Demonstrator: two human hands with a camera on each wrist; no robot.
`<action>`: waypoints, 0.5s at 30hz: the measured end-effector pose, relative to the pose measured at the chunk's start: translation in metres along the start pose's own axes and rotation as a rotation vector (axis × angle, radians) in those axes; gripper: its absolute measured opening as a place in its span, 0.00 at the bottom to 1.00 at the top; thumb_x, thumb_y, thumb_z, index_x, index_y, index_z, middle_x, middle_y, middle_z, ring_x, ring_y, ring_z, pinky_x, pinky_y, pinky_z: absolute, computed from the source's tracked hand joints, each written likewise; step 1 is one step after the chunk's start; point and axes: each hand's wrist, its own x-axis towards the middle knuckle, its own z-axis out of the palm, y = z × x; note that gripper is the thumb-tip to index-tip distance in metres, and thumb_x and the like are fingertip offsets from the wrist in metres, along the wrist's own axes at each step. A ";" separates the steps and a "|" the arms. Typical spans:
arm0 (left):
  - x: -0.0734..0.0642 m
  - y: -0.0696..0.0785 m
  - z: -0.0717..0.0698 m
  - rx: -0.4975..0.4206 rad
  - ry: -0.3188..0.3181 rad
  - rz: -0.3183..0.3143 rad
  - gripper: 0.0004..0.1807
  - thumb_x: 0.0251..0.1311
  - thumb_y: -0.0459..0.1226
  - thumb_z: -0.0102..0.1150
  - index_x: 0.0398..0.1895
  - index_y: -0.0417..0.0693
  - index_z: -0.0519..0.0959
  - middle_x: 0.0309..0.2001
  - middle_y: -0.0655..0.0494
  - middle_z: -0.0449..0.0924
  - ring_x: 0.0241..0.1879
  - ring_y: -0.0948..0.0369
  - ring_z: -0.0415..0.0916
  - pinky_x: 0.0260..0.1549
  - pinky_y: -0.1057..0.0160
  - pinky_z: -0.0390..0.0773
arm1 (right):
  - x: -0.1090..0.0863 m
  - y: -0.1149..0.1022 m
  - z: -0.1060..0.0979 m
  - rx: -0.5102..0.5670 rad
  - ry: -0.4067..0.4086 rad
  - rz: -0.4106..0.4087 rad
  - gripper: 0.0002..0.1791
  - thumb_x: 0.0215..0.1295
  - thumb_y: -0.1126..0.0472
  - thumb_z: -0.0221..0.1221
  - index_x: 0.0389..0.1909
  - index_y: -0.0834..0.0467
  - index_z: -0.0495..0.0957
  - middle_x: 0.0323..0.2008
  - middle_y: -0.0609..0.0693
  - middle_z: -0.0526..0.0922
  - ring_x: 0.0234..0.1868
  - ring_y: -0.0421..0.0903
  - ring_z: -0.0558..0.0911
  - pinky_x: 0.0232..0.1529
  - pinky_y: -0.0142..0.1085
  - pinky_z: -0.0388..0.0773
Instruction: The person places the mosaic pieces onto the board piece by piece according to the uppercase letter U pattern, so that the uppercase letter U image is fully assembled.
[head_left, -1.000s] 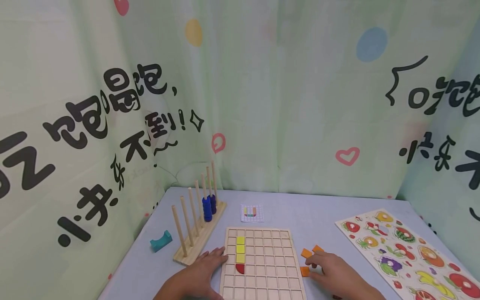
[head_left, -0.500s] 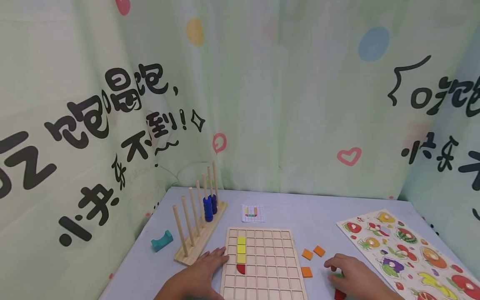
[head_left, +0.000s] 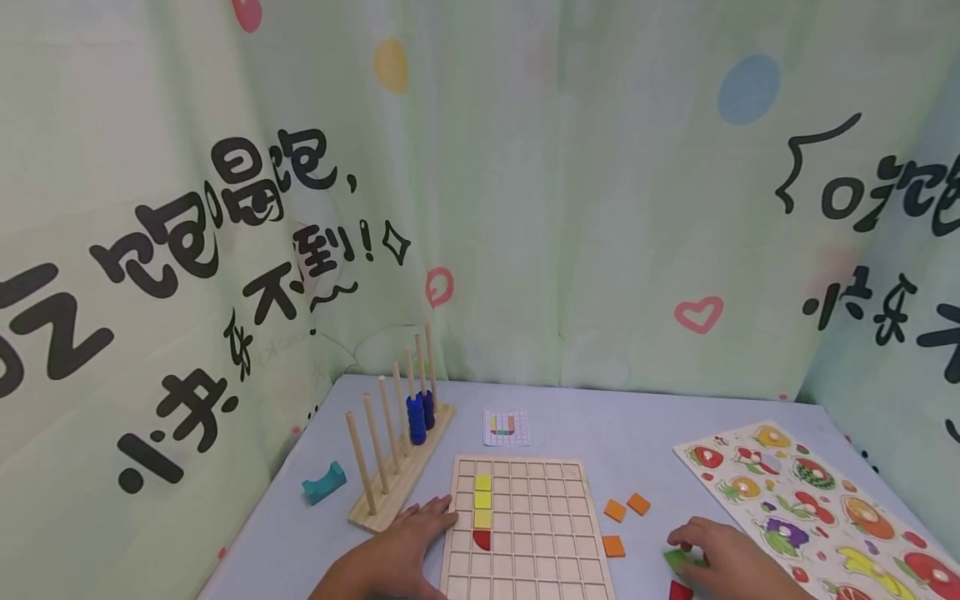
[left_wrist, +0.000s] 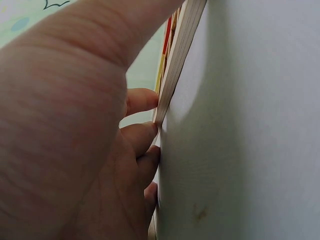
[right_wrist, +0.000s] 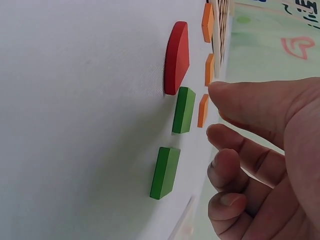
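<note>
Pale green curtain (head_left: 592,250), printed with black characters, dots and hearts, is hung around the pale table (head_left: 600,425). On the person's left hand (head_left: 408,546), the fingers are spread, and fingertips are laid against the left edge of the wooden grid board (head_left: 540,542). On the right hand (head_left: 723,556), the tips of thumb and index finger are held apart and the other fingers are loosely bent, near two green blocks (right_wrist: 184,111) that are laid flat on the table. Just beside one of these, a red block with a curved side (right_wrist: 177,57) is set down. Between board and right hand, three orange squares (head_left: 615,510) are scattered. Three yellow squares (head_left: 482,500) are lined up in one column of the board, followed on the near side by a red quarter-round (head_left: 482,540). Beyond the board, a printed card (head_left: 507,427) is placed. To the left, blue rings (head_left: 416,419) are stacked on a peg stand (head_left: 375,514), with a teal piece (head_left: 324,483) beside it; at the right, a fruit puzzle (head_left: 806,517) is laid.
</note>
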 end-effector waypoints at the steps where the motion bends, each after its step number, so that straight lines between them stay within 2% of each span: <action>1: 0.000 0.000 0.000 -0.005 -0.001 -0.004 0.62 0.23 0.75 0.68 0.71 0.66 0.64 0.75 0.62 0.53 0.74 0.58 0.47 0.70 0.47 0.49 | 0.000 0.001 0.000 0.006 -0.005 0.004 0.15 0.53 0.56 0.71 0.42 0.53 0.83 0.38 0.43 0.80 0.35 0.43 0.74 0.44 0.45 0.79; 9: -0.002 0.001 0.000 -0.014 -0.009 -0.015 0.60 0.25 0.74 0.68 0.70 0.69 0.65 0.74 0.64 0.53 0.74 0.58 0.47 0.69 0.44 0.50 | 0.002 0.005 0.004 0.039 -0.028 0.010 0.16 0.51 0.61 0.72 0.42 0.54 0.83 0.41 0.44 0.80 0.40 0.45 0.77 0.48 0.50 0.78; 15: -0.003 0.002 -0.001 -0.014 -0.002 -0.009 0.59 0.26 0.74 0.69 0.70 0.70 0.64 0.74 0.65 0.53 0.74 0.59 0.47 0.69 0.45 0.49 | 0.006 0.004 0.005 0.033 -0.038 0.018 0.17 0.50 0.61 0.72 0.42 0.54 0.83 0.41 0.44 0.81 0.41 0.46 0.78 0.49 0.51 0.77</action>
